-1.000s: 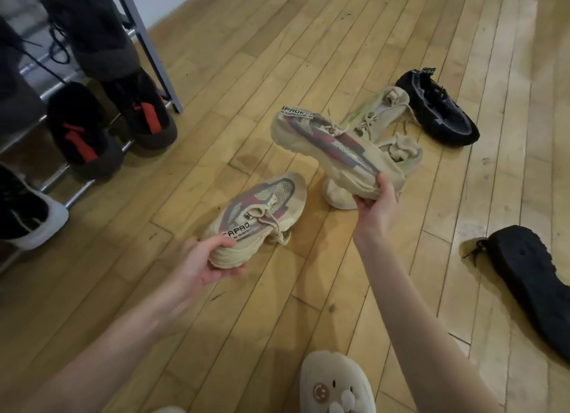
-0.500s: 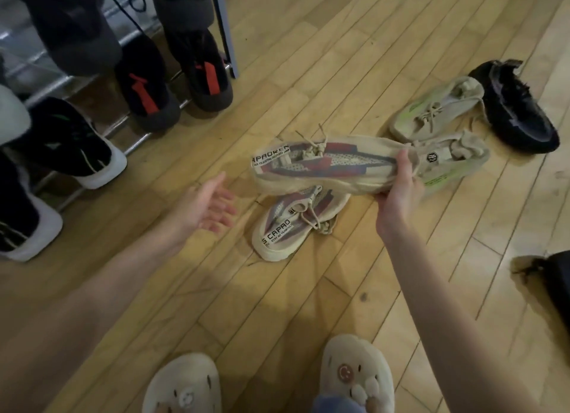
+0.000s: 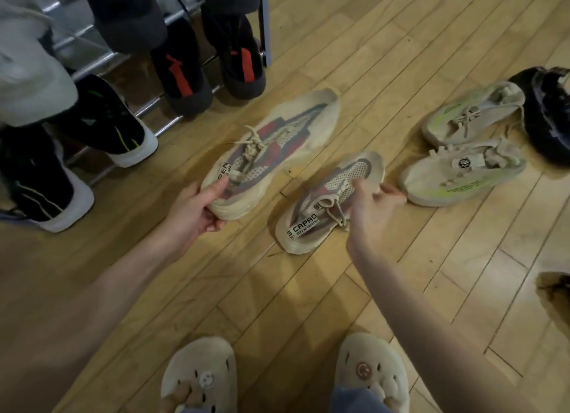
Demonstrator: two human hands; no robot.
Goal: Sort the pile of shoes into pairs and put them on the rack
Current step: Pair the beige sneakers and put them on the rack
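Observation:
Two matching beige sneakers with red and grey stripes are in the middle. My left hand (image 3: 197, 210) grips the heel of the first beige sneaker (image 3: 277, 141), which is lifted and points toward the shoe rack (image 3: 101, 56). The second beige sneaker (image 3: 311, 224) lies on the wooden floor to its right. My right hand (image 3: 373, 212) is on that sneaker, thumb at the laces and fingers around its right side. A beige and green pair (image 3: 462, 178) lies on the floor further right. A black shoe (image 3: 552, 113) sits behind that pair.
The rack at the upper left holds black shoes with red tongues (image 3: 182, 76) and black and white sneakers (image 3: 117, 122). Another dark shoe (image 3: 555, 286) peeks in at the right edge. My feet in beige slippers (image 3: 370, 369) stand at the bottom.
The lifted sneaker passed from my right hand to my left, which was open before. My right hand dropped onto the sneaker lying on the floor. The view shifted toward the rack.

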